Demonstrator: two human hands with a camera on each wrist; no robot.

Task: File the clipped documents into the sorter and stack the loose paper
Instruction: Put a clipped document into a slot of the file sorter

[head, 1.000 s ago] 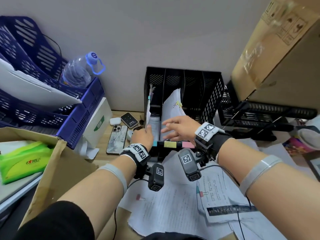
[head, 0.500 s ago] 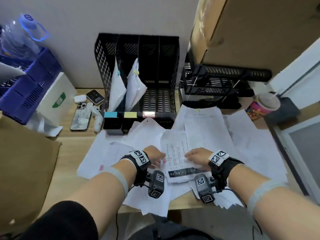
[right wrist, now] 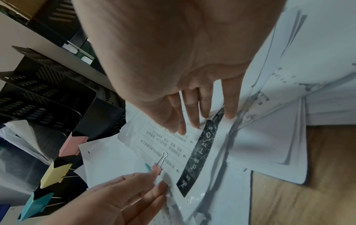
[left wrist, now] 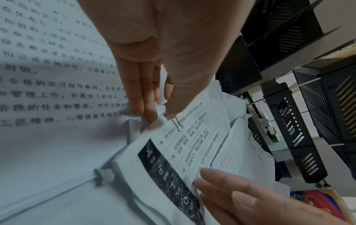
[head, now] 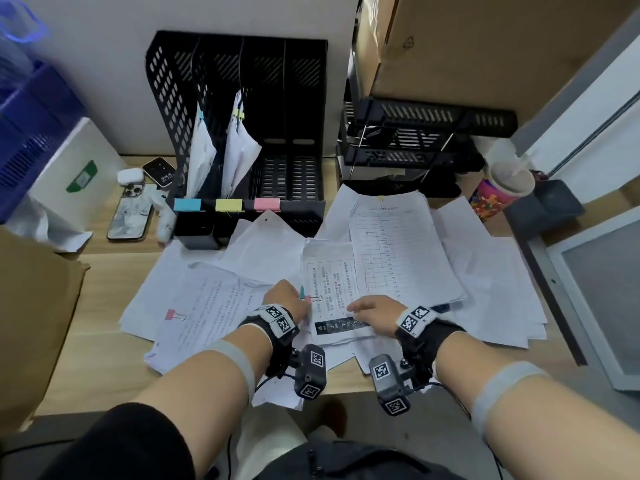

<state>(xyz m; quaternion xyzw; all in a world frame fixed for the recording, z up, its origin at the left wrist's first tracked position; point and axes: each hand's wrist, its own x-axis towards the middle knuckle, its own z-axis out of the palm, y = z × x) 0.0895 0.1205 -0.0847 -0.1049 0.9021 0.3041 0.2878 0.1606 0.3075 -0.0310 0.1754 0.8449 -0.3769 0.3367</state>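
A clipped document (head: pixel 332 289) with a black band lies on the scattered paper in mid desk. My left hand (head: pixel 289 299) pinches its left edge at the pink binder clip (right wrist: pixel 157 168), thumb on top and fingers (left wrist: pixel 148 112) under the sheets. The straight fingers (right wrist: pixel 194 120) of my right hand (head: pixel 367 308) rest on the document's right side. The black sorter (head: pixel 242 98) stands at the back. Two clipped documents stand in its left slots (head: pixel 201 157) (head: pixel 239 154). A pink-clipped document (head: pixel 207 306) lies to the left. A yellow-clipped table sheet (head: pixel 398 254) lies to the right.
Loose sheets (head: pixel 485 289) cover the right of the desk. A phone (head: pixel 130 216) lies left of the sorter. Black letter trays (head: pixel 415 143) and a lidded cup (head: pixel 502 188) stand at the back right. A cardboard box (head: pixel 34 306) borders the left edge.
A second ago both hands were up at the sorter's left slots. They came down to the desk, and the left hand has taken the banded document at its clip.
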